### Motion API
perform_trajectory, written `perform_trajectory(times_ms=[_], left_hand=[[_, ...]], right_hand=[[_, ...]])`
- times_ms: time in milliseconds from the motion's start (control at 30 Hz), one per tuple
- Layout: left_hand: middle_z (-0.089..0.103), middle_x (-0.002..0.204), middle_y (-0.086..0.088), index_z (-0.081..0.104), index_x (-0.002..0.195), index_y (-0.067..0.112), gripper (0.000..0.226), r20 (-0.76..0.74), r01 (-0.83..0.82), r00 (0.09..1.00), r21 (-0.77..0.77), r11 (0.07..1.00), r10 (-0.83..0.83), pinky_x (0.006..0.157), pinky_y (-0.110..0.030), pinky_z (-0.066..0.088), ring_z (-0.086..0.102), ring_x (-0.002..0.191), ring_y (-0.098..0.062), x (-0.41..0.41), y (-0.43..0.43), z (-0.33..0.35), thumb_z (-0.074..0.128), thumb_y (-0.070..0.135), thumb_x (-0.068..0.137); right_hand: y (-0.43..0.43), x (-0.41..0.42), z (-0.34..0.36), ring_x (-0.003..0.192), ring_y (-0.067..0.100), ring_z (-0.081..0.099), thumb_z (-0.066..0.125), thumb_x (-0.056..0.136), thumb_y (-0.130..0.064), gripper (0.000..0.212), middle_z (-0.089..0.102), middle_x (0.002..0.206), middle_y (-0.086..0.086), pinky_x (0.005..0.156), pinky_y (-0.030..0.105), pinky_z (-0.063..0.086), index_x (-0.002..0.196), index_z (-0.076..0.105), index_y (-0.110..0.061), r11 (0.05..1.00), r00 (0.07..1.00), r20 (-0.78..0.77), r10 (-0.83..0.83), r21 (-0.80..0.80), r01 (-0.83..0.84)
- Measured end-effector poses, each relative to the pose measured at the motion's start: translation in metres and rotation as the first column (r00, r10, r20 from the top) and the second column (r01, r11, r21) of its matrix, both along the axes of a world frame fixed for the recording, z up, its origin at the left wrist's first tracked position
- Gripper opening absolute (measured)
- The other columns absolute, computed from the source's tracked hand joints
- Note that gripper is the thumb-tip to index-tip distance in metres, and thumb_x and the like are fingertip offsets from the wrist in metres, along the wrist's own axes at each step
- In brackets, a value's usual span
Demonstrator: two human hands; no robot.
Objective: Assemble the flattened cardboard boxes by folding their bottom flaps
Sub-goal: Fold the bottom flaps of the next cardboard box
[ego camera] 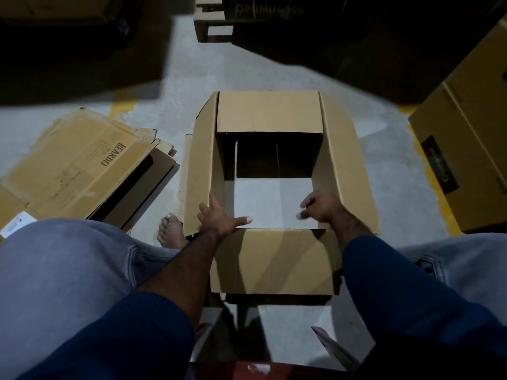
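An opened-up brown cardboard box [270,113] stands on the grey floor between my knees, its four flaps spread outward and the floor showing through the middle. My left hand [219,218] lies with fingers spread on the near end of the left flap [199,171], thumb pointing right along the near flap [274,261]. My right hand [319,205] is at the near end of the right flap [345,165], fingers curled loosely inward and blurred; whether it holds the flap edge is unclear.
A pile of flattened boxes [79,163] printed BEARDO lies on the floor to the left. A closed carton [466,149] stands at the right. A wooden pallet [214,20] and dark stock sit behind. My bare foot [171,231] rests beside the box.
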State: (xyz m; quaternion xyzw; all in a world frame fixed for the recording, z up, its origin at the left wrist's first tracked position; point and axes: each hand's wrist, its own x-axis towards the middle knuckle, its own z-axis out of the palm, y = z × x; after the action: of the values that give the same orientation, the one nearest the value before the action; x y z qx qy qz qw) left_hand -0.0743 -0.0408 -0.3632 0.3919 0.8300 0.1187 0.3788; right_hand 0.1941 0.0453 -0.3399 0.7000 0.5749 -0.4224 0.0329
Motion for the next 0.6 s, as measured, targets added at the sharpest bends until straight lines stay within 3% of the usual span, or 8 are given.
perform_trajectory(times_ms=[67, 133, 233, 300, 367, 467, 600], left_hand=[[0.025, 0.159, -0.023, 0.001, 0.157, 0.033, 0.13, 0.029, -0.075, 0.997, 0.038, 0.996, 0.074, 0.106, -0.061, 0.044, 0.035, 0.141, -0.047, -0.005, 0.007, -0.001, 0.091, 0.052, 0.065], [0.036, 0.155, -0.023, 0.008, 0.156, 0.026, 0.117, 0.057, -0.118, 0.992, 0.034, 0.992, 0.116, 0.103, -0.056, 0.049, 0.045, 0.134, -0.047, -0.012, 0.014, -0.001, 0.088, 0.046, 0.073], [0.045, 0.15, -0.022, 0.022, 0.154, 0.014, 0.094, 0.029, -0.098, 0.995, -0.044, 0.994, 0.1, 0.098, -0.047, 0.049, 0.051, 0.13, -0.044, -0.022, 0.021, 0.001, 0.08, 0.041, 0.085], [0.052, 0.143, -0.022, 0.036, 0.146, 0.008, 0.077, -0.017, -0.059, 0.998, -0.082, 0.995, 0.058, 0.093, -0.043, 0.049, 0.055, 0.124, -0.042, -0.027, 0.024, 0.004, 0.076, 0.04, 0.089], [0.059, 0.133, -0.022, 0.051, 0.132, 0.004, 0.054, -0.078, -0.019, 0.997, -0.095, 0.995, 0.012, 0.089, -0.039, 0.05, 0.058, 0.119, -0.041, -0.032, 0.026, 0.005, 0.072, 0.035, 0.092], [0.064, 0.125, -0.022, 0.063, 0.118, 0.002, 0.03, -0.123, -0.016, 0.992, -0.075, 0.997, 0.007, 0.087, -0.035, 0.051, 0.062, 0.113, -0.04, -0.037, 0.025, 0.008, 0.062, 0.016, 0.092], [0.067, 0.113, -0.021, 0.066, 0.106, 0.001, 0.02, -0.129, -0.008, 0.992, -0.091, 0.996, -0.004, 0.08, -0.036, 0.059, 0.066, 0.102, -0.04, -0.036, 0.02, 0.015, 0.059, 0.01, 0.089]], right_hand=[[0.008, 0.008, 0.006, 0.106, 0.027, 0.062, 0.086, 0.08, -0.025, 0.042, 0.065, 0.117, 0.007, 0.089, 0.039, 0.057, 0.118, 0.07, -0.017, 0.954, 0.98, 0.027, -0.195, 0.239, 0.183], [0.011, 0.018, 0.004, 0.121, 0.035, 0.052, 0.077, 0.084, -0.025, 0.056, 0.056, 0.132, 0.011, 0.095, 0.049, 0.054, 0.136, 0.058, -0.024, 0.888, 0.933, 0.145, -0.328, 0.383, 0.253], [0.008, 0.027, -0.007, 0.128, 0.041, 0.047, 0.075, 0.088, -0.029, 0.071, 0.048, 0.142, 0.019, 0.1, 0.052, 0.05, 0.148, 0.038, -0.02, 0.908, 0.885, 0.223, -0.408, 0.199, 0.368], [0.002, 0.03, -0.017, 0.13, 0.044, 0.05, 0.072, 0.094, -0.027, 0.066, 0.048, 0.145, 0.024, 0.104, 0.047, 0.049, 0.148, 0.038, -0.008, 0.924, 0.886, 0.264, -0.382, 0.074, 0.376], [-0.001, 0.034, -0.027, 0.131, 0.042, 0.05, 0.059, 0.101, -0.019, 0.044, 0.053, 0.141, 0.025, 0.105, 0.04, 0.042, 0.139, 0.05, 0.002, 0.946, 0.875, 0.364, -0.32, 0.075, 0.315], [-0.001, 0.038, -0.032, 0.134, 0.038, 0.049, 0.051, 0.103, -0.017, 0.037, 0.055, 0.14, 0.021, 0.108, 0.04, 0.038, 0.134, 0.054, 0.004, 0.962, 0.884, 0.382, -0.269, 0.068, 0.263], [-0.008, 0.021, -0.019, 0.119, 0.042, 0.061, 0.058, 0.098, -0.013, 0.031, 0.062, 0.13, 0.023, 0.094, 0.042, 0.052, 0.124, 0.061, 0.003, 0.98, 0.918, 0.342, -0.198, 0.099, 0.175]])
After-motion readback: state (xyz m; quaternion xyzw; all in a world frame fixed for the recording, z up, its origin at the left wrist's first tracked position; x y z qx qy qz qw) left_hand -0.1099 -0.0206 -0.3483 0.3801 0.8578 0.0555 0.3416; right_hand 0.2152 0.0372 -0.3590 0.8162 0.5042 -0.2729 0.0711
